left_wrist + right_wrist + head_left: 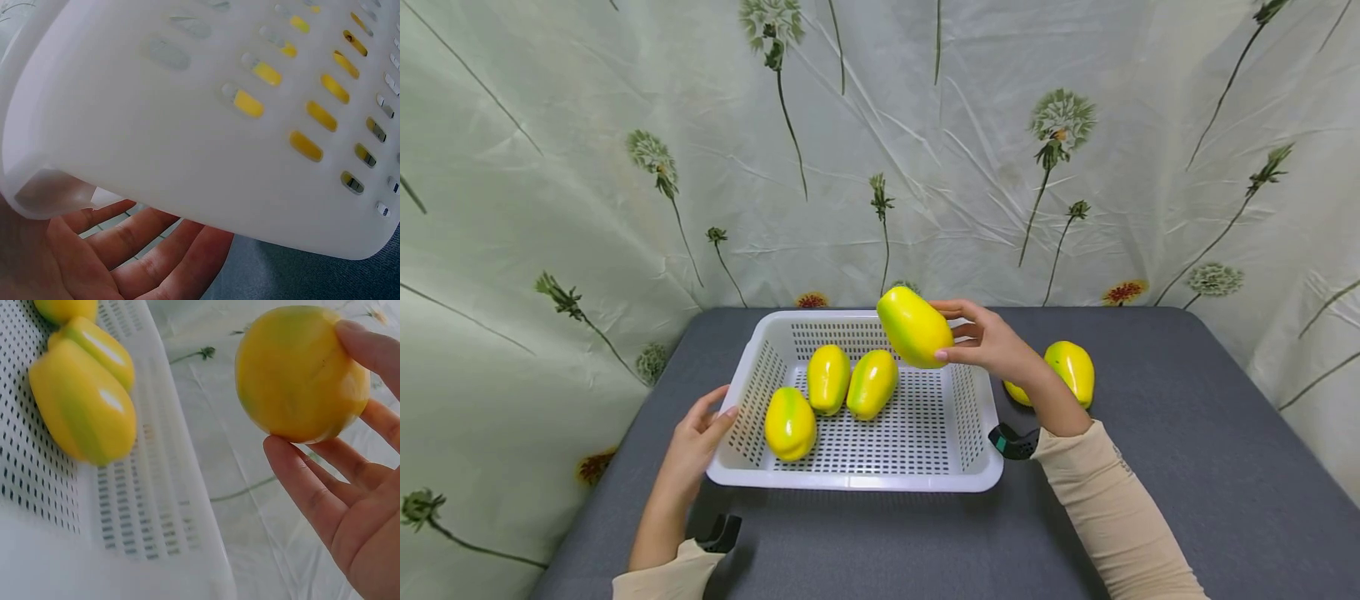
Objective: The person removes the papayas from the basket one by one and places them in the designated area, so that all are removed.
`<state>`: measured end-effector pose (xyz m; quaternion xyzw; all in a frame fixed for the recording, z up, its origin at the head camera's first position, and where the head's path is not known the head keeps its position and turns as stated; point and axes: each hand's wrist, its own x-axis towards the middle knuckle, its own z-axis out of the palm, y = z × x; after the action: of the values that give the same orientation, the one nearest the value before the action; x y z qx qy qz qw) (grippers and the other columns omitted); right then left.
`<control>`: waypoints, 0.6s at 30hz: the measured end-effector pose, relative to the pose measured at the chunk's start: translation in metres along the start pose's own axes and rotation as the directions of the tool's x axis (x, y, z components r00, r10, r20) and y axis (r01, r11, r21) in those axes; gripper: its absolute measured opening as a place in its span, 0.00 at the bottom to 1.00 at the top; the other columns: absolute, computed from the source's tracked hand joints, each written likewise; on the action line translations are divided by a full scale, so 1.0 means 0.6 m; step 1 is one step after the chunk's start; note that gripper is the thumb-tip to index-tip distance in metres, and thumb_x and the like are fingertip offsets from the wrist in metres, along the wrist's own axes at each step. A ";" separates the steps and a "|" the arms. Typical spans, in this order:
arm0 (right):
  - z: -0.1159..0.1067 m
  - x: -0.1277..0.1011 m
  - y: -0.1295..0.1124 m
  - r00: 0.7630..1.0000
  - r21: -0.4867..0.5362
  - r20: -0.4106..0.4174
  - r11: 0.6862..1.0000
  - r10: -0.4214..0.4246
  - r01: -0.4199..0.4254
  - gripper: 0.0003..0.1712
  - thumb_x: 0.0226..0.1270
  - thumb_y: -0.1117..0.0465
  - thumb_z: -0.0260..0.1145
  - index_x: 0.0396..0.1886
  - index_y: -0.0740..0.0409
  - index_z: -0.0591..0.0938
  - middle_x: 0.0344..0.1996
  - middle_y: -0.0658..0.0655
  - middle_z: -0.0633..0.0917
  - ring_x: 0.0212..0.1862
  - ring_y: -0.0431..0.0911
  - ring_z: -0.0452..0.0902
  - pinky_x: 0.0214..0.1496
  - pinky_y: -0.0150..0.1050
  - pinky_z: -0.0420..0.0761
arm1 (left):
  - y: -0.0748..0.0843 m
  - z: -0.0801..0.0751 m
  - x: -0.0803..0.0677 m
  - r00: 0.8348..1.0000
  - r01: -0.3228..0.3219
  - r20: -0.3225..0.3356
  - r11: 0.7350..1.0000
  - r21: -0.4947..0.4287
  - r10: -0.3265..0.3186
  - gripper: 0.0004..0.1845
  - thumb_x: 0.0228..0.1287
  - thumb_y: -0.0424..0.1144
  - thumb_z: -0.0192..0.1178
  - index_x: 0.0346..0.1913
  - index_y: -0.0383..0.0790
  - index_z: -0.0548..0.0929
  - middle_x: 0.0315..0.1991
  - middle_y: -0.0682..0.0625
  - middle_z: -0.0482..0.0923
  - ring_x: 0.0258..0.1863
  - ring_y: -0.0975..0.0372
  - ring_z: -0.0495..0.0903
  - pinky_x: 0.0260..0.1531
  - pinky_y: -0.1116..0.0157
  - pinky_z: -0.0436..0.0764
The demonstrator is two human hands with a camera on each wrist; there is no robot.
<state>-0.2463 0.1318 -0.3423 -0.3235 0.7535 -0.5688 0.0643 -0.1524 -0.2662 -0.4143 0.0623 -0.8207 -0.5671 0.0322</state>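
Observation:
My right hand [961, 333] grips a yellow-green papaya-like fruit [914, 327] in the air over the back right of a white perforated basket [850, 482]. The right wrist view shows that fruit [300, 372] pinched between thumb and fingers [312, 487], with the basket wall [162, 487] below. Three similar fruits [790, 423] [828, 377] [872, 383] lie in the basket's left half. My left hand [703, 429] rests with straight fingers against the basket's left front wall. In the left wrist view the palm [125, 256] lies under the basket rim [187, 125].
Two more fruits lie on the grey table [1187, 467] right of the basket: one in full view [1072, 371], one [1017, 392] mostly hidden behind my right wrist. A flower-printed cloth [925, 167] hangs behind and at both sides of the table.

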 end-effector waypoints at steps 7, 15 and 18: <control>-0.034 -0.022 0.012 0.995 0.003 -0.095 0.999 0.041 -0.041 0.36 0.56 0.67 0.65 0.64 0.57 0.62 0.56 0.60 0.67 0.49 0.54 0.72 0.45 0.40 0.76 | 0.000 0.001 0.001 1.000 0.003 -0.006 1.000 0.004 -0.003 0.28 0.64 0.45 0.53 0.64 0.40 0.60 0.47 0.31 0.72 0.34 0.56 0.79 0.29 0.61 0.79; -0.070 -0.058 0.022 0.973 -0.062 -0.203 0.990 0.115 -0.129 0.37 0.57 0.63 0.66 0.65 0.57 0.60 0.59 0.61 0.65 0.53 0.57 0.69 0.47 0.39 0.75 | 0.000 0.002 0.003 1.000 0.023 -0.012 1.000 0.020 -0.022 0.28 0.65 0.46 0.52 0.65 0.41 0.60 0.48 0.31 0.72 0.37 0.52 0.78 0.30 0.57 0.79; -0.084 -0.075 0.027 0.959 -0.077 -0.241 0.982 0.148 -0.171 0.37 0.58 0.61 0.65 0.66 0.55 0.60 0.59 0.62 0.64 0.53 0.57 0.68 0.47 0.41 0.75 | 0.000 0.001 0.002 1.000 0.021 -0.012 1.000 0.017 -0.020 0.28 0.65 0.46 0.52 0.65 0.41 0.60 0.48 0.31 0.72 0.37 0.51 0.78 0.30 0.57 0.79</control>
<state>-0.2411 0.2008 -0.3517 -0.1950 0.8063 -0.5584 0.0050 -0.1536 -0.2658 -0.4148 0.0744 -0.8245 -0.5601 0.0308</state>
